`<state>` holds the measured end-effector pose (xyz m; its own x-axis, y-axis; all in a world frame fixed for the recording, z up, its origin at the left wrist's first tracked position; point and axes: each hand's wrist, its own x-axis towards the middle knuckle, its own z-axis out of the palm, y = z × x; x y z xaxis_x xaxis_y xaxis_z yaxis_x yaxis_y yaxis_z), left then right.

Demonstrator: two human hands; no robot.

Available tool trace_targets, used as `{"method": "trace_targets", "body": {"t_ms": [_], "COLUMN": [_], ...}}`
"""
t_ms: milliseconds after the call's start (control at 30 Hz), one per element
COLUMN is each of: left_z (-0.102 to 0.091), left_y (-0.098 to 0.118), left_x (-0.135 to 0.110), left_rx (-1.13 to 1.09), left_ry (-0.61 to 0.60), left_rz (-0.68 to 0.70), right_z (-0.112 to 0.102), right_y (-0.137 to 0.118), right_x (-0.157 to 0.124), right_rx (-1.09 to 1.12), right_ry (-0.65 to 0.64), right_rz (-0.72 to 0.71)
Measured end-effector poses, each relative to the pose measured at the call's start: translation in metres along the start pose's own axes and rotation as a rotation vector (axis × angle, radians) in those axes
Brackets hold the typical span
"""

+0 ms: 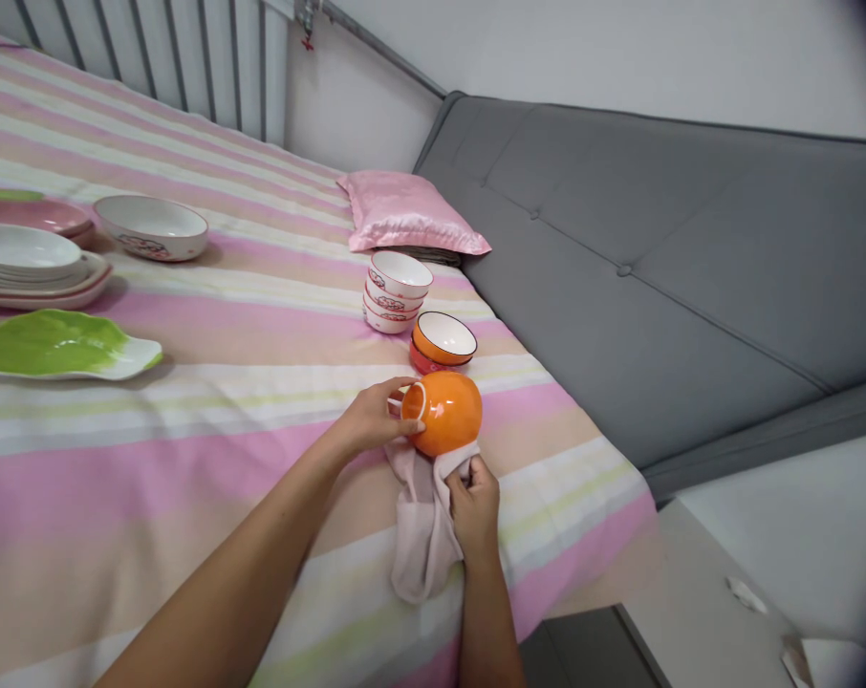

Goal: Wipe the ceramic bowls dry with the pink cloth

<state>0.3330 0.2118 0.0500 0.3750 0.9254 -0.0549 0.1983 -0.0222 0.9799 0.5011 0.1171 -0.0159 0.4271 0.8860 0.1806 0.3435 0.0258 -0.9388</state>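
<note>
An orange bowl is tipped on its side, its white-ringed foot toward the left. My left hand grips it at the foot, thumb in front and fingers behind. My right hand pinches a pale pink cloth against the bowl's lower edge; the cloth hangs down in folds. Just behind stands an orange bowl with a dark rim, nested in a red bowl. Farther back is a stack of white patterned bowls. The inside of the held bowl faces away from me.
On the striped bedspread at the left lie a green leaf-shaped dish, stacked white plates, pink plates and a large white bowl. A pink pillow rests by the grey headboard. The bed's edge drops off at right.
</note>
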Motion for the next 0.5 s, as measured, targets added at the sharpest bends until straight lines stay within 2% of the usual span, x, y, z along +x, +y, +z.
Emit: {"method": "trace_targets", "body": {"t_ms": [267,500], "left_z": [-0.001,0.003], "left_y": [-0.004,0.010], "left_x": [0.003,-0.005], "left_rx": [0.173,0.431], "left_ry": [-0.025,-0.031], "left_rz": [0.171,0.308], "right_z": [-0.001,-0.002], "right_y": [-0.001,-0.001], "right_x": [0.001,0.000], "right_rx": [0.133,0.398], "right_ry": [0.045,0.093], "right_rz": [0.028,0.114]}}
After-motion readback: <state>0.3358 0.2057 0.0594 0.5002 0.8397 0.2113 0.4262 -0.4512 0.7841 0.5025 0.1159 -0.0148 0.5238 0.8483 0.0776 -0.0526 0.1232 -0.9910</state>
